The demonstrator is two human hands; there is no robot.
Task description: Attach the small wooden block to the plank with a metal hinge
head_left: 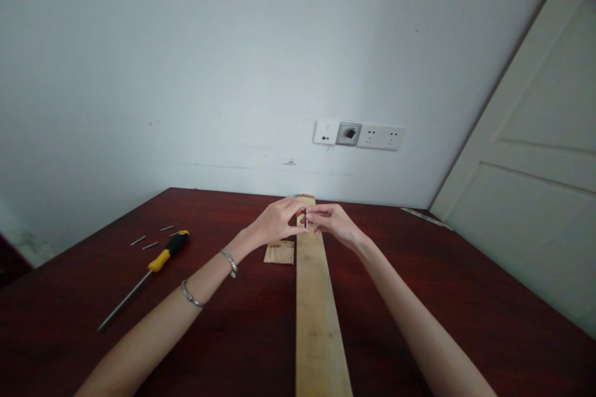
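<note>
A thin metal screw (306,219) stands upright between my two hands, over the far part of a long wooden board (317,322). My right hand (338,223) pinches it from the right with thumb and fingertips. My left hand (277,221) curves in from the left, forefinger at the screw's upper end and thumb at its lower end. Its head and tip are too small to make out. Just left of the board, below my left hand, lies a small square wooden piece (279,253).
A yellow-and-black screwdriver (161,258) lies at left, near several loose screws (150,246). The dark red table (223,347) meets a white wall with sockets (379,136). At right leans a white panelled door (535,155); a thin strip (426,218) lies near the back right edge.
</note>
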